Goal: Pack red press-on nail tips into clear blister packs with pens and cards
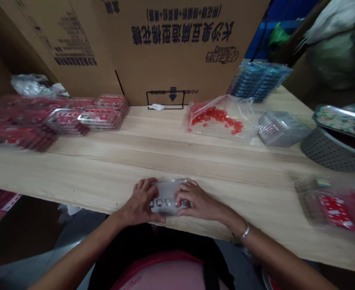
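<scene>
A small clear plastic blister tray point(167, 193) with several square pockets lies on the wooden table point(195, 161) at its near edge. My left hand point(143, 201) curls round the tray's left end, thumb under its front edge. My right hand point(194, 199) lies on the tray's right part with fingers bent and pressing down on it. A silver bracelet is on my right wrist.
Stacks of packed red trays point(59, 119) fill the table's left side. A clear bag of red pieces point(218, 117) and a stack of empty clear trays point(278, 129) lie at the right. Blue packs point(257, 80), a grey perforated basket point(331, 149) and large cardboard boxes point(165, 48) stand behind.
</scene>
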Motion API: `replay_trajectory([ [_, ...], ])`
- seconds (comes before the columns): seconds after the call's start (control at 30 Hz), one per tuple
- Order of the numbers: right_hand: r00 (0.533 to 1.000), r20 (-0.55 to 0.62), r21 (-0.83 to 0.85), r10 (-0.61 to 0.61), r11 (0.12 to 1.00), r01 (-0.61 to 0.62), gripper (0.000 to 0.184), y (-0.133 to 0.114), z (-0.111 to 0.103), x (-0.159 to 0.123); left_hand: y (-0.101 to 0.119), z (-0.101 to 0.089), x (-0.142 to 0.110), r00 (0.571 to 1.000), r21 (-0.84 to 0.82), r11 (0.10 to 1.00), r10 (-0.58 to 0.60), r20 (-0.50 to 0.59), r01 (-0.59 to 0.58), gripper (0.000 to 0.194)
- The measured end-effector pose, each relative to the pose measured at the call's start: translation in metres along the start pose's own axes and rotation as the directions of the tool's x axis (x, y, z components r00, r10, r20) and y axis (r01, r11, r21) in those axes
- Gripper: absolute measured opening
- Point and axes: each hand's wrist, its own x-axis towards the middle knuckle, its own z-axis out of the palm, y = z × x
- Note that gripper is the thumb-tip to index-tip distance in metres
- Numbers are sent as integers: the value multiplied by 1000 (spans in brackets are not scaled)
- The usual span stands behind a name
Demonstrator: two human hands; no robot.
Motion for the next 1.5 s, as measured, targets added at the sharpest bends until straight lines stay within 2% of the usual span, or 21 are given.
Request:
replay_trajectory([
  [0.07,999,33,-9,-11,1000,11,15,1,-3,1,0,1,1,1000,-8,1000,3,16,-3,61],
  [0.17,999,49,-31,-21,999,23,19,2,-3,2,0,2,2,1000,-20,1000,-6,26,6,58],
  [0.27,999,46,-28,-25,999,26,24,3,-1,1,1,2,2,1000,-21,1000,-14,27,15,56],
  [0.5,999,35,-58,-38,997,40,18,5,1,-4,0,3,2,999,-7,1000,-16,34,16,55],
  [0.73,994,55,-74,-98,992,102,17,7,-2,-9,1,1,5,998,77,997,-22,62,17,54],
  [0.83,992,75,-74,-105,991,111,18,5,-5,-7,11,0,4,997,202,977,53,63,-65,47],
  [0.93,994,59,-57,-97,993,100,21,6,-5,-5,32,-1,0,967,341,905,224,122,-253,29],
  [1.0,996,17,-35,-93,995,94,21,7,-2,-4,47,-1,-3,931,403,840,308,198,-364,24],
  [1.1,988,-127,47,-83,995,90,18,4,4,-8,58,-1,-4,906,428,805,313,284,-412,25],
  [1.17,947,-315,124,-58,987,101,14,-3,8,-12,55,-1,-3,903,376,832,307,299,-408,22],
  [1.27,817,-575,139,-40,980,146,8,-14,12,-21,43,1,-3,901,275,864,365,235,-422,19],
  [1.3,785,-617,122,-52,979,161,9,-16,13,-24,39,1,-3,906,251,873,379,190,-418,18],
  [1.4,740,-669,104,-64,978,179,11,-17,17,-32,37,-6,-4,922,179,905,384,43,-385,13],
  [1.5,672,-740,66,-42,989,135,9,-16,17,-34,44,-29,-6,932,114,934,350,-94,-339,8],
])
